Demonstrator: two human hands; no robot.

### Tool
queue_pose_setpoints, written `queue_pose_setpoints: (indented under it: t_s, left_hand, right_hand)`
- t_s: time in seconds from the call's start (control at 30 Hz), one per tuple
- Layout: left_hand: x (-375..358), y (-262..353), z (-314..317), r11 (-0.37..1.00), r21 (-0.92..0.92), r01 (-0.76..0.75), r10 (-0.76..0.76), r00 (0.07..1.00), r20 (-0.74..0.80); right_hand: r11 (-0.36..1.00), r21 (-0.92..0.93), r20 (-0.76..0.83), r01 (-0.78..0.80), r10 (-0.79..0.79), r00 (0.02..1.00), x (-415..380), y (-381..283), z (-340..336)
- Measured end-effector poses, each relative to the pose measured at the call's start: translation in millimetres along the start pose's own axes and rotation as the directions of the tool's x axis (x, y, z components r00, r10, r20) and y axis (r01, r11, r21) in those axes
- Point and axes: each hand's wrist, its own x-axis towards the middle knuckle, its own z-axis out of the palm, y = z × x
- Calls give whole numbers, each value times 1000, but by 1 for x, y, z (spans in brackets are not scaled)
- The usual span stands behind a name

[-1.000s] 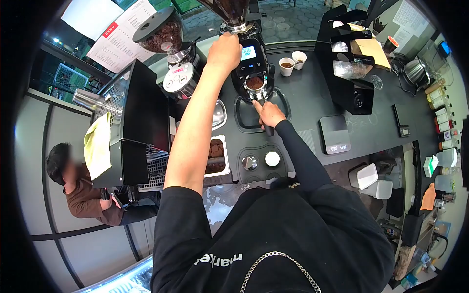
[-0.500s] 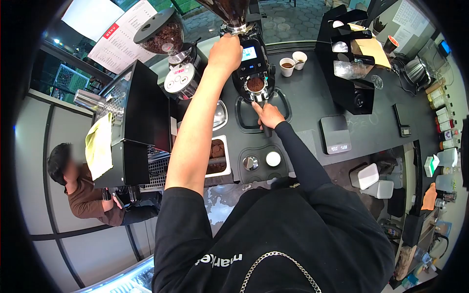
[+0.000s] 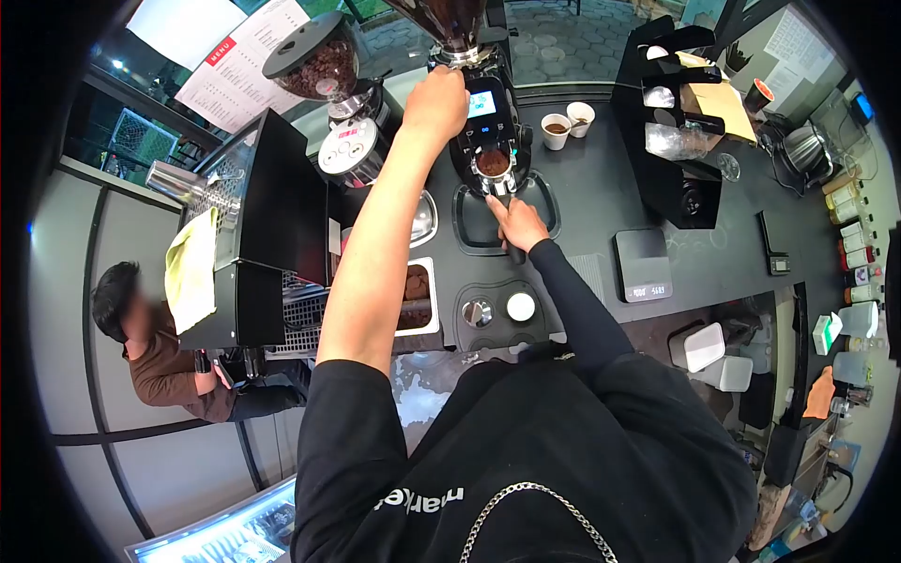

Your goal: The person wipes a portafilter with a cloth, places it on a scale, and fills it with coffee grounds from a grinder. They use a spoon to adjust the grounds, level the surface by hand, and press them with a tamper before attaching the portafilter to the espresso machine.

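A coffee grinder [image 3: 483, 122] with a lit screen stands at the counter's back edge, its bean hopper [image 3: 455, 23] on top. Under its spout rests a portafilter [image 3: 494, 178], the basket heaped with ground coffee [image 3: 493, 163]. My right hand [image 3: 522, 223] is closed around the portafilter's black handle. Up at the grinder's left side, just below the hopper, my left hand [image 3: 436, 101] is closed; its fingertips are hidden, so what it grips cannot be seen. Beneath the portafilter lies a black tray [image 3: 477, 242].
Two paper cups [image 3: 556, 131] stand right of the grinder, with a scale [image 3: 643, 266] nearer me. A second grinder [image 3: 349, 150] is to the left. A tamping mat [image 3: 502, 328] and a tub of spent pucks [image 3: 430, 324] sit near the front edge. A seated person [image 3: 178, 375] is at far left.
The view has shifted slightly. Both my hands keep their places at the grinder and the portafilter handle. The coffee in the basket looks a little different in shape.
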Motion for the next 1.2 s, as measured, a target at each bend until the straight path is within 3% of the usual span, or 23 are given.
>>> queue_pose_setpoints:
  t_s: [0.53, 0.87, 1.07, 1.2]
  left_hand:
    - [-5, 3, -4, 999, -17, 48, -47, 998, 35]
    - [-2, -1, -2, 999, -25, 45, -45, 999, 20]
    - [-3, 0, -4, 998, -58, 40, -39, 999, 18]
    - [-3, 1, -4, 998, -51, 45, -44, 999, 18]
  right_hand:
    - [998, 46, -10, 35, -35, 999, 6, 13, 10]
    - [994, 44, -98, 98, -94, 991, 4, 13, 12]
    - [999, 41, -48, 31, -30, 998, 1, 11, 11]
    - [997, 58, -97, 56, -50, 994, 3, 14, 17]
